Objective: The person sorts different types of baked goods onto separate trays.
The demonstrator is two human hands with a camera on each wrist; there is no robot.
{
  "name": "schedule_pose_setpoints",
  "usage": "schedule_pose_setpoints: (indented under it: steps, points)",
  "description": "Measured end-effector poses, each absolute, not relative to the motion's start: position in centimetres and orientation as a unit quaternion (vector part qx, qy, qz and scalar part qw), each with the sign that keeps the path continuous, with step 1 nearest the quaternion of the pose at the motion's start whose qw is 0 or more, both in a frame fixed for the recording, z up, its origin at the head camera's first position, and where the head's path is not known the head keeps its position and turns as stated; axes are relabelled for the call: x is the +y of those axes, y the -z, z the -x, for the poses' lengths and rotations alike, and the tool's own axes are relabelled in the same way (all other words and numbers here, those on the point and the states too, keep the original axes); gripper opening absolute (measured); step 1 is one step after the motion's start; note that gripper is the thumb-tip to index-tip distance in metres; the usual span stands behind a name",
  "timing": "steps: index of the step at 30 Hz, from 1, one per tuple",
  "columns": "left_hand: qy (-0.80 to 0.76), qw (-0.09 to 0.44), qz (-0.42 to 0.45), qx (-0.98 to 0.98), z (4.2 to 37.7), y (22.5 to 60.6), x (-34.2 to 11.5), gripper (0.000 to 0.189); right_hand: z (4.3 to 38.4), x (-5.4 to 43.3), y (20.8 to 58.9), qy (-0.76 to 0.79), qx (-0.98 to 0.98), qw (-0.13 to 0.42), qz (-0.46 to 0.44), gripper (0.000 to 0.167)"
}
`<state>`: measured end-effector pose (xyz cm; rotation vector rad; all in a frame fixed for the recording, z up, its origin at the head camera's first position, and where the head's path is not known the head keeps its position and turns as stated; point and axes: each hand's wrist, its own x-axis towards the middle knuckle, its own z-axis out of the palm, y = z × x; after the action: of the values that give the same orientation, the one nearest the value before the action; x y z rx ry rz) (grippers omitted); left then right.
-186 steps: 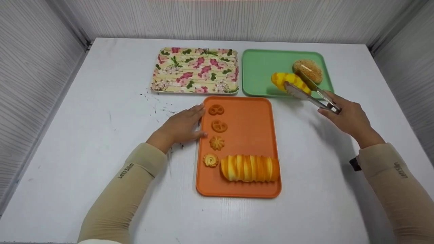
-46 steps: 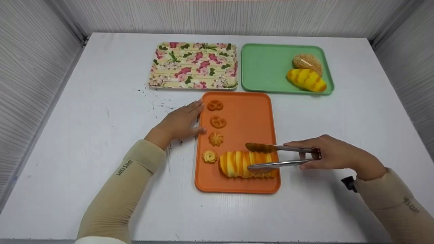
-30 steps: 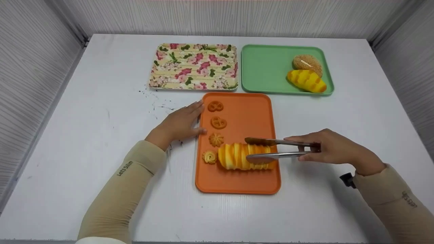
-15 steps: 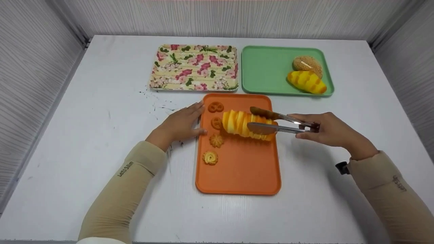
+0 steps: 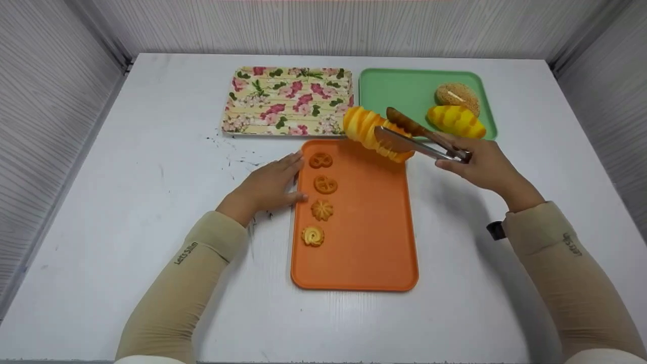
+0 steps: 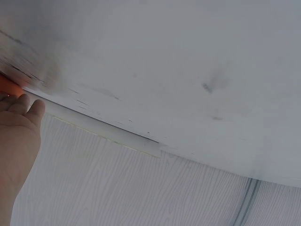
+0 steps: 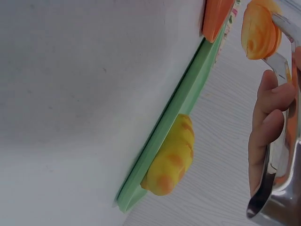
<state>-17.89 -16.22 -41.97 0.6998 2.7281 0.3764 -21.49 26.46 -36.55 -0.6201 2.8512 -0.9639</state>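
Note:
My right hand grips metal tongs, whose tips pinch a long striped bread loaf. In the right wrist view the loaf hangs clear in the tongs. From the head view it overlaps the far edge of the orange tray and the near left corner of the green tray. My left hand rests with straight fingers against the orange tray's left edge. Down that tray's left side lie two pretzel-shaped cookies, a flower-shaped cookie and a swirl cookie.
On the green tray's right side sit a sesame-covered bun and a yellow bread roll. A floral tray lies left of it, at the back. Wood-grain panels border the white table.
Earlier the tongs set the yellow roll beside the sesame bun. They then gripped the striped loaf, lifted it off the orange tray and carried it away toward the back. The left hand stayed put.

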Motion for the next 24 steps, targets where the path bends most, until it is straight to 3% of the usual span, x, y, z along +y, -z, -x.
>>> schedule_pose_setpoints:
  steps: [13,24]
  points:
    - [-0.129,0.152,-0.24,0.95,17.8,42.0,-16.1,0.088,24.7,25.5,35.7,0.295,0.944,0.069,0.131,0.071]
    - [-0.125,0.149,-0.236,0.952,17.9,42.2,-16.3,0.089,26.8,24.5,36.0,0.291,0.953,0.061,0.062,0.072]
